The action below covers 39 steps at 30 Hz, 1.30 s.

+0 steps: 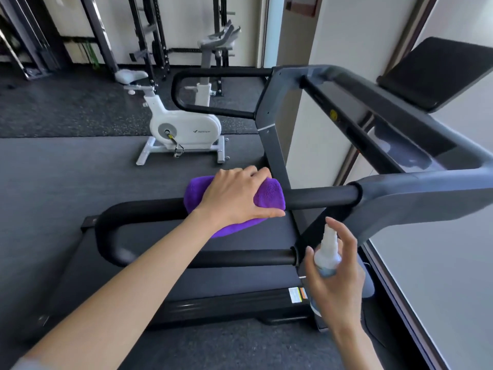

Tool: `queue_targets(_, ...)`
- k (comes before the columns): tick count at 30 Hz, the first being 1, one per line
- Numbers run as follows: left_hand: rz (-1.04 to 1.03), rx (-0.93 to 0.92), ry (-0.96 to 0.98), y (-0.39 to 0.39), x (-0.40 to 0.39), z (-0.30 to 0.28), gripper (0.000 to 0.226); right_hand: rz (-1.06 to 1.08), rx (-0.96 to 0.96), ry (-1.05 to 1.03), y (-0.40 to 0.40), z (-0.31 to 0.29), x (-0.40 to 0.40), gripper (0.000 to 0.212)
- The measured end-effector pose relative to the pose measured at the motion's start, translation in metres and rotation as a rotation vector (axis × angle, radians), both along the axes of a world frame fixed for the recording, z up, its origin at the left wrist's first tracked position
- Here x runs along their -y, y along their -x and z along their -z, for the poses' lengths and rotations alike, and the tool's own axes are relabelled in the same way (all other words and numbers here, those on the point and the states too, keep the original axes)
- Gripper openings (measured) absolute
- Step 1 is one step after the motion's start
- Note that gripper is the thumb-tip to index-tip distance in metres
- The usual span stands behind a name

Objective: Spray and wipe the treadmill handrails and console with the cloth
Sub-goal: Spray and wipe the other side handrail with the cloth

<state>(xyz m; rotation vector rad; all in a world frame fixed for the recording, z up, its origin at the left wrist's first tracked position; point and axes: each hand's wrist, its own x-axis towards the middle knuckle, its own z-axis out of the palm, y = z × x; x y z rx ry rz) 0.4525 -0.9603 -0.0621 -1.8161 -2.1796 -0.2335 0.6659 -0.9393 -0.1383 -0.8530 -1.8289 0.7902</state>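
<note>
The left hand (234, 193) presses the purple cloth (269, 194) around the near handrail (320, 196), its grip closed over it. The right hand (336, 273) grips the spray bottle (326, 252) just below, nozzle up. To do this step well, the person should wrap the cloth fully and draw it lengthwise toward the console (416, 145), overlapping passes.

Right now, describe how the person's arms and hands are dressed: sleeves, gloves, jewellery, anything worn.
Both hands are bare: no gloves, rings or watch show on the left hand or the right hand. Both forearms are uncovered to the frame edge. Only a sliver of light grey fabric, probably a sleeve, shows at the lower left corner by the left arm.
</note>
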Motion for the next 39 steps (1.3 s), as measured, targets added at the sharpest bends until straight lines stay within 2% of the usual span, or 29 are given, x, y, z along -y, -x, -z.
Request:
queue_targets(7, 0.073, -0.011, -0.022, -0.033, -0.046, 0.002, 0.076, 0.074, 0.008, 0.002, -0.022, 0.002, -0.015, 0.064)
queue_targets(20, 0.117, 0.006, -0.075, -0.097, -0.104, 0.003, 0.070, 0.156, 0.029, -0.013, -0.051, -0.001, -0.030, 0.064)
queue_targets(24, 0.113, 0.008, -0.050, -0.071, -0.073, 0.004, 0.067, 0.131, 0.055, -0.020, -0.049, -0.001, -0.024, 0.065)
queue_targets(32, 0.002, 0.006, -0.071, 0.011, 0.025, 0.008, 0.066, 0.019, -0.013, -0.026, -0.016, -0.011, 0.004, 0.063)
queue_targets(39, -0.123, 0.102, -0.089, 0.074, 0.102, 0.008, 0.068, -0.058, 0.011, -0.016, 0.008, -0.008, 0.023, 0.065)
